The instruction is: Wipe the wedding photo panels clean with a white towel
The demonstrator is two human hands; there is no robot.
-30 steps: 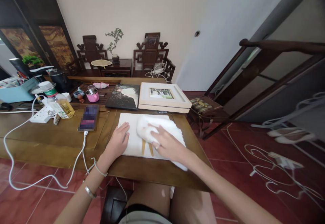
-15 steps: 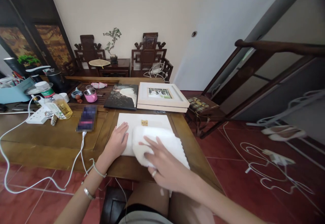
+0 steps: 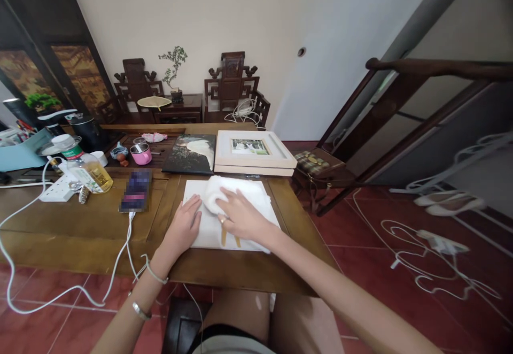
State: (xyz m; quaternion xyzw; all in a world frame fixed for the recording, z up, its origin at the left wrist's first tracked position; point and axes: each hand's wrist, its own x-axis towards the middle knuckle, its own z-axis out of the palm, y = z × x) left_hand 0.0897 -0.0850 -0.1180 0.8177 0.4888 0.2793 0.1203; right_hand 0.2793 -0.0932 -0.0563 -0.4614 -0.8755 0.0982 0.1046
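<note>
A white board (image 3: 208, 239) lies on the wooden table, close to its front edge. My left hand (image 3: 186, 220) rests on the board's left edge, palm down with the fingers stretched out, holding nothing. Under my right hand (image 3: 242, 215) a folded white cloth (image 3: 212, 188) is gripped and pressed on the upper half of the board. Two tan strips (image 3: 223, 236) of a design show below that hand. The rest of the design is hidden by the cloth and hand.
Behind the board are a light wooden picture frame (image 3: 284, 164) and a dark panel (image 3: 180, 156). A phone (image 3: 136, 191) on its cable, a bottle (image 3: 96, 175), a power strip (image 3: 56, 191) and a pink cup (image 3: 141, 154) stand to the left. A wooden chair (image 3: 433, 68) is at right.
My right hand has moved the cloth away from me, from the board's lower right to its upper part. The lower board now shows. My left hand stays in place.
</note>
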